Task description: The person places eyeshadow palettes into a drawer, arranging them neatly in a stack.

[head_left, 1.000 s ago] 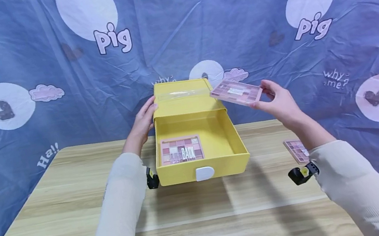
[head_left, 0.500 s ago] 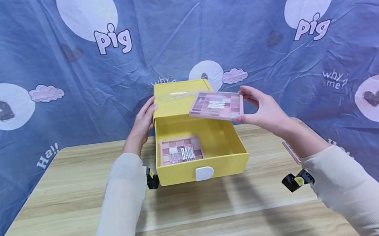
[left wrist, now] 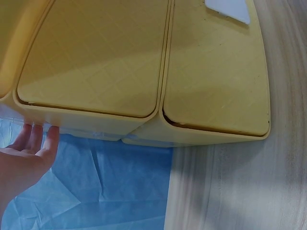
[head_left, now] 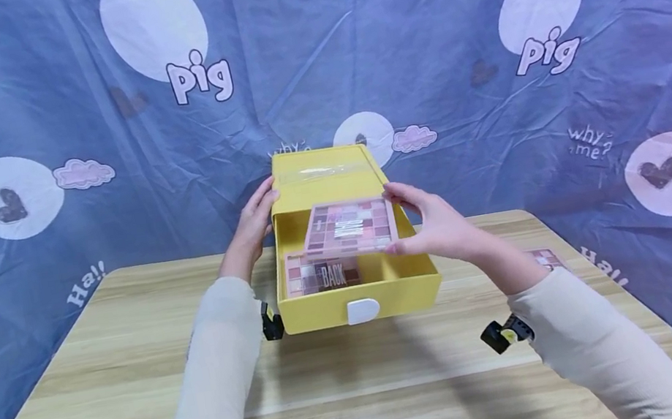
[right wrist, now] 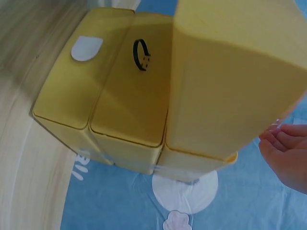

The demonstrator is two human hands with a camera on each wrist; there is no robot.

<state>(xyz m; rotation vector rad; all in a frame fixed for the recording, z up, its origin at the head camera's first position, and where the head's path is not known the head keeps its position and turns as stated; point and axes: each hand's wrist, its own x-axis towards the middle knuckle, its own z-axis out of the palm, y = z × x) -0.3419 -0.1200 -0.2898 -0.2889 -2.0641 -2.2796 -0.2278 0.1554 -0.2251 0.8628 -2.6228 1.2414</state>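
Note:
In the head view my right hand (head_left: 435,226) pinches one end of a pink eyeshadow palette (head_left: 349,228), which hovers tilted above the pulled-out top drawer (head_left: 316,314). Inside that drawer, at its left, lies a second palette (head_left: 324,282) marked "BACK", partly covered by the held one. My left hand (head_left: 253,223) rests against the left side of the yellow drawer cabinet (head_left: 329,188). The left wrist view shows the left hand's straight fingers (left wrist: 50,139) touching that side. In the right wrist view the right hand (right wrist: 285,151) is beside the drawer, its palette mostly hidden.
A third palette (head_left: 546,257) lies on the wooden table (head_left: 139,390), partly behind my right forearm. Blue patterned cloth (head_left: 311,58) hangs behind the cabinet. Lower drawers (right wrist: 67,96) show in the wrist views, with a white handle (right wrist: 86,48) and a thin black loop (right wrist: 140,56).
My right hand has carried the palette left and down, from beside the cabinet's top right to over the drawer. My left hand has stayed on the cabinet's side.

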